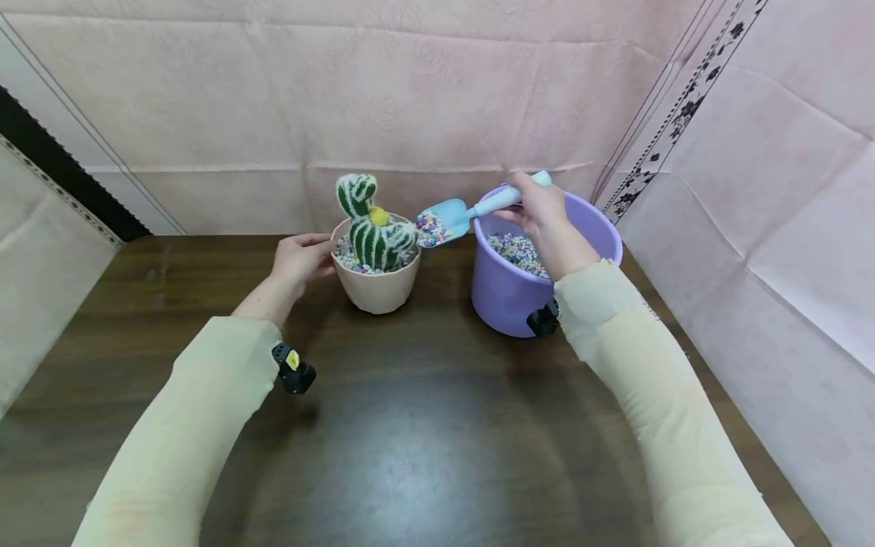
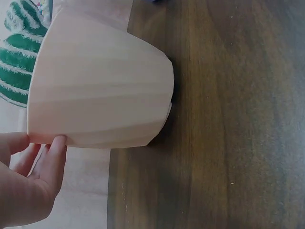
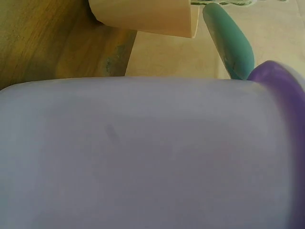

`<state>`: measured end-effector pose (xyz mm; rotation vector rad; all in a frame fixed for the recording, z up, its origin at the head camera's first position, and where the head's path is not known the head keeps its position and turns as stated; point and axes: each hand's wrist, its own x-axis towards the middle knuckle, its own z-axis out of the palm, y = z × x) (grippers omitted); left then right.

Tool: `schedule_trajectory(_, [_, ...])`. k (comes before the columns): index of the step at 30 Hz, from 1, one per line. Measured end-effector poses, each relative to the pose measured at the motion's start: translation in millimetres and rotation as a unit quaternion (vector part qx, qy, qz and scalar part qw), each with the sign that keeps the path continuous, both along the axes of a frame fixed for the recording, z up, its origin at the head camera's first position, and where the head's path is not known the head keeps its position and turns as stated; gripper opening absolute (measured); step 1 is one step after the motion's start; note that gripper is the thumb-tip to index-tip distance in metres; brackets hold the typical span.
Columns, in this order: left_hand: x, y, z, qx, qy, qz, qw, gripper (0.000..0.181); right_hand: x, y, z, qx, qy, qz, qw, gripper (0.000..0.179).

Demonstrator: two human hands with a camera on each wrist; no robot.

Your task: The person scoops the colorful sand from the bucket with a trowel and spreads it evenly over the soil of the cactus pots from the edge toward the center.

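Note:
At the back of the table stands a beige flowerpot (image 1: pixel 378 292) holding a fuzzy green-and-white striped cactus (image 1: pixel 369 245) with a yellow flower, set in small coloured pebbles. My left hand (image 1: pixel 301 262) pinches the pot's left rim, thumb at the edge and fingers against the outer wall, as the left wrist view shows. My right hand (image 1: pixel 543 216) grips the handle of a light blue trowel (image 1: pixel 456 214) over a purple bucket (image 1: pixel 502 300). Multicoloured pebbles (image 1: pixel 431 229) lie on the trowel's blade, whose tip is right at the pot's right rim. The right hand is hidden in its wrist view.
More small pebbles (image 1: pixel 517 254) lie inside the bucket, which stands to the right of the pot. Both containers are on a dark wooden table (image 1: pixel 410 425). A pale pink cloth wall (image 1: pixel 410 99) rises just behind them, with further cloth at the sides.

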<state>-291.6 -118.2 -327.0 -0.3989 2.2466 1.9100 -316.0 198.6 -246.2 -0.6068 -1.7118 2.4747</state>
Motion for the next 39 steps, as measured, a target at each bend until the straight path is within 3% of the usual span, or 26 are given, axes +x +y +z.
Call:
schedule_trajectory(5, [4.8, 1.4, 0.5, 0.016, -0.009, 0.010, 0.9998, 0.043, -1.4, -2, -0.6, 0.006, -0.003, -0.007, 1.0000, 0.006])
schedule_trajectory(13, [5.3, 1.3, 3.5, 0.004, -0.006, -0.020, 0.9998, 0.044, -1.4, -6, -1.0, 0.028, 0.002, -0.011, 0.9995, 0.008])
schedule_trajectory(22, [8.7, 8.4, 1.2, -0.002, 0.003, 0.021, 0.9998, 0.041, 0.5, -14, 3.9, 0.052, 0.016, -0.014, 0.9984, 0.009])
schedule_trajectory(29, [10.3, 9.0, 1.1, -0.001, 0.017, 0.007, 0.9998, 0.041, 3.3, -19, 7.4, 0.075, 0.030, -0.017, 0.9966, 0.014])
schedule_trajectory(39, [11.2, 7.7, 1.7, 0.005, 0.009, 0.008, 0.9999, 0.042, 11.8, -29, 13.2, 0.131, 0.048, -0.004, 0.9902, 0.014])
